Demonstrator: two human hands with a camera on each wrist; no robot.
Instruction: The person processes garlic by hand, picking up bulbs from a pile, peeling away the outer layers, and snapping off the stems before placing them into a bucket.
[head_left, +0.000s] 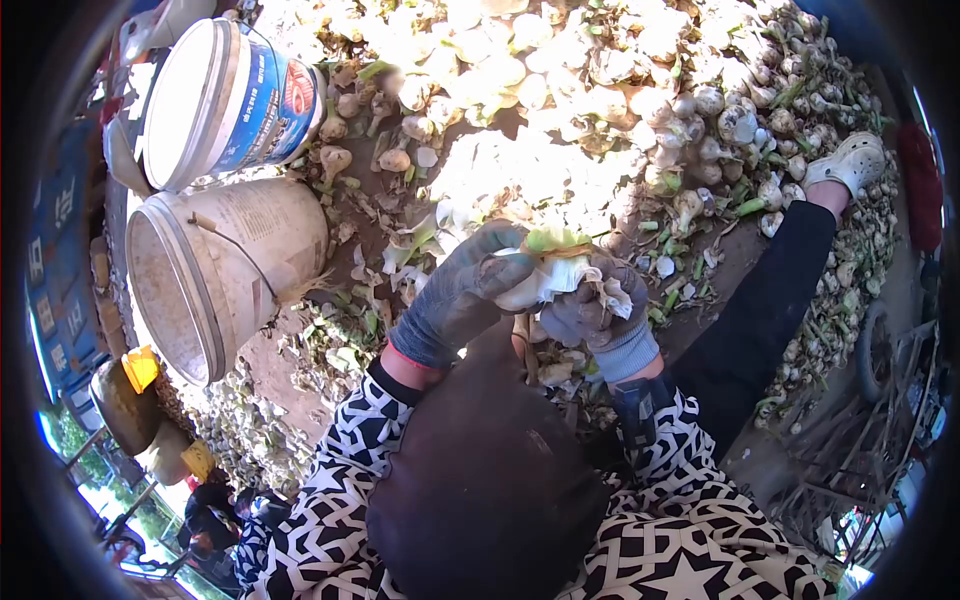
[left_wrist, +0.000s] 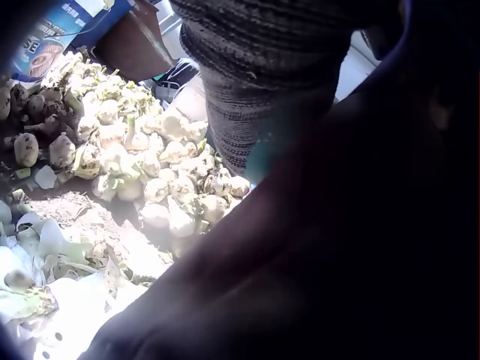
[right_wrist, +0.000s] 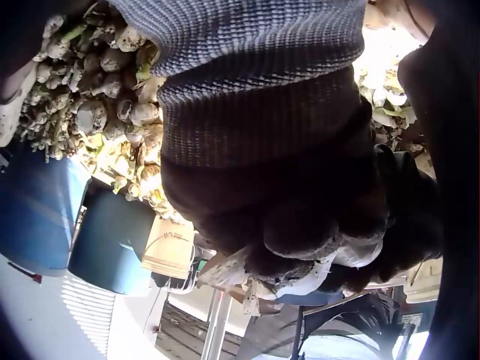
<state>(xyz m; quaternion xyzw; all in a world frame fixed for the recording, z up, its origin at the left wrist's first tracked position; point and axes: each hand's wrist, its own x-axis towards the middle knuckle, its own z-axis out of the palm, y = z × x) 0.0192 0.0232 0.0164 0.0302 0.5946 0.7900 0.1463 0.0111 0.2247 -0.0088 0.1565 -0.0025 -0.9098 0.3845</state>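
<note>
Both hands wear dirty grey knit gloves. In the head view the left hand [head_left: 470, 290] curls its fingers round a garlic bulb [head_left: 518, 292] with white skin and a yellow-green layer on top. Close beside it, the right hand [head_left: 600, 312] pinches loose papery skin [head_left: 612, 292] at the bulb's other side. The right wrist view shows the right hand [right_wrist: 277, 180] from behind, with pale skin [right_wrist: 307, 279] sticking out under its fingertips. Only the glove cuff [left_wrist: 255, 82] shows clearly in the left wrist view; the left fingers are hidden there.
A large heap of garlic bulbs [head_left: 700, 110] spreads ahead and to the right. Two white buckets [head_left: 250, 225] lie at the left. Peeled skins and stems litter the ground. The person's outstretched leg [head_left: 765, 300] is at the right, near a metal rack [head_left: 850, 460].
</note>
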